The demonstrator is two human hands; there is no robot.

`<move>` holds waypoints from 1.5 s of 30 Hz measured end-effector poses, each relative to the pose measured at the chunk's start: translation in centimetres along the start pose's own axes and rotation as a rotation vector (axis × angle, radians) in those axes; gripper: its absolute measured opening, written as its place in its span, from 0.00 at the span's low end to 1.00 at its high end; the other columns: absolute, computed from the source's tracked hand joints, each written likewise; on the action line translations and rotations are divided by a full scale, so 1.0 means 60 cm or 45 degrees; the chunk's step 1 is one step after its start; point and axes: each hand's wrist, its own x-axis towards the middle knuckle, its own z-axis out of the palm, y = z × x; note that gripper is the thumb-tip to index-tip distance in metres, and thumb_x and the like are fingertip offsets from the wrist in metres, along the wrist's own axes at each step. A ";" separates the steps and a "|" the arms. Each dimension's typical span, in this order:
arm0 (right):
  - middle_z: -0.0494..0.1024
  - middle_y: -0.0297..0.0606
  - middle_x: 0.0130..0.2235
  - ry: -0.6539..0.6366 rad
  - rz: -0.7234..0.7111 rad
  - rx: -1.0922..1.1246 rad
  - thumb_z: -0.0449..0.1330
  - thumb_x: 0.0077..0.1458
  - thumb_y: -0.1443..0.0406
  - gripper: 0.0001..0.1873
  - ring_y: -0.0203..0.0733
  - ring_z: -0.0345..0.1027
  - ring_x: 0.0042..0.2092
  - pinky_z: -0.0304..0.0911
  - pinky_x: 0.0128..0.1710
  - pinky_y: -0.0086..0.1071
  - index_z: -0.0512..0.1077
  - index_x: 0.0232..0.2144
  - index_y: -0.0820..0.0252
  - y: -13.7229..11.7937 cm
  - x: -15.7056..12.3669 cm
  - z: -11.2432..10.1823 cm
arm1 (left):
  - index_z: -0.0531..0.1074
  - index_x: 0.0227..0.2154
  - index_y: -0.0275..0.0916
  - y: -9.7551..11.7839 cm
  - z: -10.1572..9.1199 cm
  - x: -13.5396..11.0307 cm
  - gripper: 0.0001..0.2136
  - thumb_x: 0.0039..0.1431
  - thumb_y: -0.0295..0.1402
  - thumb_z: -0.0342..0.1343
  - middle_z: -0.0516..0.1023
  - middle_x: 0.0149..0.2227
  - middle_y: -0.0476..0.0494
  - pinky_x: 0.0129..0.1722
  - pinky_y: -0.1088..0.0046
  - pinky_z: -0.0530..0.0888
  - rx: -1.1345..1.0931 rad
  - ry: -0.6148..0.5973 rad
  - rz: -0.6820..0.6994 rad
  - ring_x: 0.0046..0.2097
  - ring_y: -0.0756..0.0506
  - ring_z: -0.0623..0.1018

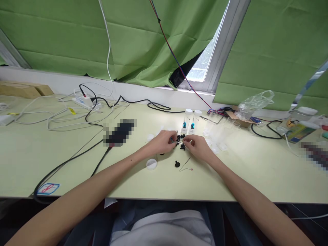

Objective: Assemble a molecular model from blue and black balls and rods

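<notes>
My left hand [163,141] and my right hand [196,145] meet over the pale green table [64,160], fingers pinched together on something tiny between them that I cannot make out. Several small black parts [181,137] lie right under the fingertips. One black stopper-like part [177,164] and a thin wire with a red tip [186,165] rest just in front of my hands. A white cap [151,164] lies beside my left wrist. Two clear vials with white lids and blue contents [188,122] stand upright just behind.
Several empty clear vials [220,131] stand to the right, a plastic bag [253,102] behind them. Black and white cables [77,112] and a power strip [84,100] cover the left. A blurred dark object [120,131] lies left of my hands. Green curtains hang behind.
</notes>
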 end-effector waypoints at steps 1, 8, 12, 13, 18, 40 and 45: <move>0.79 0.36 0.33 0.001 -0.002 0.001 0.57 0.59 0.63 0.09 0.36 0.64 0.27 0.61 0.31 0.32 0.77 0.34 0.58 0.000 0.000 0.000 | 0.69 0.30 0.40 0.000 -0.001 0.001 0.02 0.55 0.31 0.52 0.75 0.29 0.49 0.30 0.72 0.65 -0.009 0.003 -0.015 0.32 0.47 0.74; 0.79 0.36 0.33 0.001 -0.002 0.018 0.57 0.59 0.63 0.09 0.36 0.65 0.27 0.62 0.32 0.33 0.77 0.34 0.58 -0.003 -0.002 -0.001 | 0.71 0.30 0.39 0.006 -0.011 0.001 0.03 0.55 0.33 0.55 0.75 0.32 0.47 0.32 0.71 0.68 0.045 0.027 -0.054 0.33 0.47 0.74; 0.79 0.36 0.33 -0.004 0.006 0.030 0.56 0.59 0.63 0.09 0.37 0.65 0.27 0.62 0.32 0.33 0.77 0.34 0.58 -0.006 -0.003 -0.002 | 0.72 0.30 0.39 0.009 -0.018 -0.001 0.05 0.56 0.35 0.55 0.74 0.33 0.45 0.34 0.70 0.68 0.141 0.031 -0.033 0.38 0.44 0.74; 0.79 0.36 0.34 -0.005 0.008 0.030 0.56 0.59 0.63 0.09 0.37 0.65 0.27 0.62 0.32 0.33 0.77 0.34 0.58 -0.006 -0.003 -0.003 | 0.72 0.30 0.39 0.009 -0.019 -0.002 0.05 0.56 0.35 0.55 0.74 0.33 0.44 0.35 0.70 0.68 0.153 0.026 -0.025 0.38 0.44 0.74; 0.79 0.36 0.34 -0.001 -0.004 0.018 0.57 0.59 0.64 0.09 0.37 0.66 0.28 0.62 0.33 0.33 0.77 0.35 0.58 -0.005 -0.002 -0.002 | 0.73 0.29 0.39 0.010 -0.021 -0.001 0.07 0.58 0.35 0.53 0.74 0.33 0.44 0.36 0.69 0.68 0.181 0.006 -0.004 0.38 0.43 0.74; 0.77 0.36 0.32 0.005 -0.103 -0.028 0.57 0.59 0.66 0.08 0.37 0.66 0.29 0.63 0.34 0.33 0.76 0.35 0.59 -0.004 -0.005 0.003 | 0.73 0.27 0.39 0.010 -0.020 0.002 0.08 0.58 0.35 0.53 0.75 0.32 0.45 0.30 0.72 0.66 0.098 0.089 0.023 0.33 0.46 0.74; 0.75 0.38 0.35 0.013 -0.181 -0.041 0.58 0.59 0.65 0.08 0.40 0.67 0.34 0.64 0.37 0.35 0.77 0.38 0.58 -0.002 -0.007 0.012 | 0.72 0.26 0.39 0.011 -0.021 0.004 0.08 0.57 0.34 0.53 0.75 0.31 0.45 0.29 0.73 0.66 0.062 0.126 0.020 0.33 0.46 0.74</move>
